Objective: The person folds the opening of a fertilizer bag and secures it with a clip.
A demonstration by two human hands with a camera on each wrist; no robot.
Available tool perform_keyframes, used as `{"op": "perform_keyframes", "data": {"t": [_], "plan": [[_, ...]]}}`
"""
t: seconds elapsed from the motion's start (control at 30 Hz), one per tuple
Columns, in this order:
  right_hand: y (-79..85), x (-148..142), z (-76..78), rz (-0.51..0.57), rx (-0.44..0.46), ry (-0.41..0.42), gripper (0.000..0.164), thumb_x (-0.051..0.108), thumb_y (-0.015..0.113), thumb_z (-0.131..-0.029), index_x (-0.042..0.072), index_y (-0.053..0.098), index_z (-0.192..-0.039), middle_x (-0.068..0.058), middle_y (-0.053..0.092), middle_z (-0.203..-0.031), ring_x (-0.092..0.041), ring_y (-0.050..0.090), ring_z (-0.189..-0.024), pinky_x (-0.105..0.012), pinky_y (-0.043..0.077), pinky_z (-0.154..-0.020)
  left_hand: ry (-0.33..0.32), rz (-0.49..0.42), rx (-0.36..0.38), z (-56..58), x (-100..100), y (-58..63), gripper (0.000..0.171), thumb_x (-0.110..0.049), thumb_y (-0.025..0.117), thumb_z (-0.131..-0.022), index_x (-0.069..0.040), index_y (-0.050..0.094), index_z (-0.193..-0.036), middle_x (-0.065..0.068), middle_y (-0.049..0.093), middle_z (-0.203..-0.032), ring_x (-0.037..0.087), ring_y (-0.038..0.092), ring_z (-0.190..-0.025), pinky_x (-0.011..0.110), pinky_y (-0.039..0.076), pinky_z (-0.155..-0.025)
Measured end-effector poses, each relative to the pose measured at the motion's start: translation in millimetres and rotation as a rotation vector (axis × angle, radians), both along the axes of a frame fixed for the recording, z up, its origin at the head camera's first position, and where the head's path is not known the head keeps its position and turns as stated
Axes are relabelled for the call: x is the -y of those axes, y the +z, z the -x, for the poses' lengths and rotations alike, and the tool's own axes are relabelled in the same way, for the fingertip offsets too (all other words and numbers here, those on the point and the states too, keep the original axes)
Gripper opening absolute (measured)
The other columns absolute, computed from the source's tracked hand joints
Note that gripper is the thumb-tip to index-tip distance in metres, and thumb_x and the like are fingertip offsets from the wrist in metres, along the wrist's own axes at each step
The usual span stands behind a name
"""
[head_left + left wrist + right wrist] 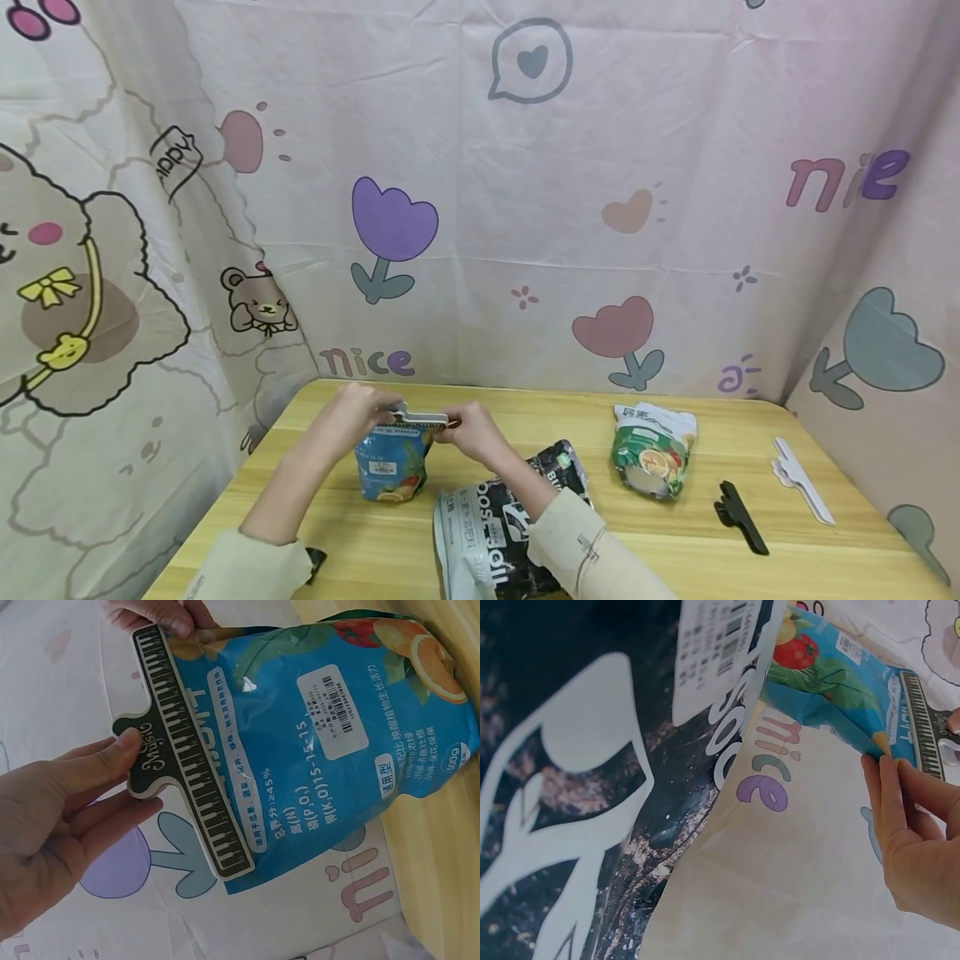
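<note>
A blue fertilizer pouch [390, 462] stands at the left of the table, its front label and barcode sticker showing in the left wrist view. Across its top edge lies a piano-key sealing clip [191, 754] marked "Music". My left hand [67, 802] pinches the clip's tab, thumb on the front and fingers behind. At the opposite top corner of the pouch, my right hand [915, 825] pinches the edge between thumb and fingers, close beside the clip's end. In the head view, both hands [360, 407] are above the pouch.
A large black-and-white bag [487, 537] lies under the right forearm. Farther right are a green-and-white pouch [654, 454], a black clip [742, 518] and a white clip [804, 482]. A small dark object [317, 564] pokes out beside the left sleeve. Printed curtains surround the table.
</note>
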State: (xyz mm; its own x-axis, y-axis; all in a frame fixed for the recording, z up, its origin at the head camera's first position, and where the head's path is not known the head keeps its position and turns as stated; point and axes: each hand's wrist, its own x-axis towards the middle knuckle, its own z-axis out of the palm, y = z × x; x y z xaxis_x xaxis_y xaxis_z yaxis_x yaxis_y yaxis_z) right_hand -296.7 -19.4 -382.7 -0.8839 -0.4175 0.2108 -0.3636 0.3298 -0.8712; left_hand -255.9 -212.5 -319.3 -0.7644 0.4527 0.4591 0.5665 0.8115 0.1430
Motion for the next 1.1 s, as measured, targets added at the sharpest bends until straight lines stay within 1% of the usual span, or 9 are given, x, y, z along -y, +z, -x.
{"op": "perform_keyframes", "data": {"t": [0.07,0.13,0.27,0.5,0.67,0.73,0.9,1.0,1.1], "plan": [[-0.1,0,0.5,-0.004,0.0,-0.002,0.011,-0.009,0.067,-0.077,-0.001,0.07,-0.084,-0.009,0.067,-0.081,-0.014,0.062,-0.074,-0.026,0.052,-0.065,0.004,0.01,0.02,1.0,-1,1.1,0.015,0.0,0.073,-0.072,-0.011,0.07,-0.082,-0.002,0.065,-0.069,0.005,0.049,-0.054,0.021,0.041,-0.048],[0.1,0,0.5,-0.005,0.0,-0.003,0.012,-0.009,0.067,-0.077,-0.001,0.07,-0.085,-0.009,0.067,-0.081,-0.015,0.062,-0.074,-0.026,0.052,-0.064,0.004,0.022,0.028,1.6,-1,2.2,0.015,0.0,0.074,-0.072,-0.01,0.071,-0.082,-0.002,0.065,-0.069,0.005,0.048,-0.054,0.021,0.041,-0.048],[0.0,1,-0.1,0.003,-0.002,0.003,0.013,-0.009,0.066,-0.078,-0.001,0.07,-0.087,-0.009,0.067,-0.082,-0.017,0.063,-0.076,-0.026,0.052,-0.065,0.003,0.036,0.035,1.8,1,3.8,0.015,0.001,0.074,-0.072,-0.009,0.071,-0.082,-0.002,0.065,-0.07,0.005,0.051,-0.056,0.02,0.042,-0.049],[-1.5,1,-1.3,0.045,0.016,0.009,0.018,-0.01,0.065,-0.079,-0.004,0.069,-0.096,-0.011,0.067,-0.086,-0.024,0.064,-0.081,-0.028,0.053,-0.068,0.004,0.06,0.015,2.2,4,4.9,0.014,0.002,0.074,-0.07,-0.01,0.069,-0.075,-0.003,0.063,-0.066,0.006,0.049,-0.055,0.021,0.042,-0.049],[-2.1,1,-3.2,0.052,0.023,0.006,0.02,-0.011,0.064,-0.079,-0.003,0.068,-0.096,-0.01,0.067,-0.086,-0.026,0.065,-0.082,-0.028,0.053,-0.068,0.022,0.07,0.046,1.7,5,1.8,0.016,0.004,0.074,-0.07,-0.01,0.067,-0.073,-0.002,0.062,-0.065,0.008,0.051,-0.055,0.021,0.043,-0.05],[-2.7,2,-3.5,0.049,0.024,0.007,0.02,-0.012,0.064,-0.079,-0.003,0.068,-0.097,-0.01,0.067,-0.086,-0.027,0.065,-0.082,-0.028,0.053,-0.067,0.035,0.069,0.052,1.1,5,-0.3,0.015,0.004,0.074,-0.07,-0.009,0.069,-0.076,-0.001,0.064,-0.067,0.009,0.055,-0.057,0.021,0.045,-0.051],[-1.9,2,-3.9,0.022,0.006,-0.004,0.021,-0.012,0.064,-0.078,-0.003,0.068,-0.097,-0.011,0.067,-0.087,-0.023,0.065,-0.079,-0.026,0.053,-0.065,0.047,0.065,0.032,0.1,4,-3.8,0.016,0.004,0.074,-0.07,-0.007,0.071,-0.082,0.004,0.067,-0.072,0.014,0.061,-0.062,0.024,0.049,-0.054],[-0.1,2,-5.0,0.01,-0.002,-0.01,0.021,-0.011,0.065,-0.078,-0.003,0.068,-0.097,-0.012,0.066,-0.089,-0.022,0.065,-0.079,-0.026,0.053,-0.066,0.052,0.067,0.02,-0.1,3,-4.5,0.015,0.004,0.074,-0.07,-0.007,0.071,-0.079,0.003,0.067,-0.071,0.015,0.061,-0.062,0.024,0.048,-0.054],[0.9,2,-5.9,-0.001,0.013,-0.019,0.022,-0.009,0.065,-0.079,-0.002,0.068,-0.1,-0.014,0.065,-0.098,-0.023,0.065,-0.082,-0.028,0.053,-0.066,0.068,0.07,0.019,-0.4,2,-5.3,0.016,0.005,0.074,-0.07,-0.009,0.068,-0.076,0.001,0.065,-0.069,0.013,0.059,-0.06,0.023,0.047,-0.052]]}}
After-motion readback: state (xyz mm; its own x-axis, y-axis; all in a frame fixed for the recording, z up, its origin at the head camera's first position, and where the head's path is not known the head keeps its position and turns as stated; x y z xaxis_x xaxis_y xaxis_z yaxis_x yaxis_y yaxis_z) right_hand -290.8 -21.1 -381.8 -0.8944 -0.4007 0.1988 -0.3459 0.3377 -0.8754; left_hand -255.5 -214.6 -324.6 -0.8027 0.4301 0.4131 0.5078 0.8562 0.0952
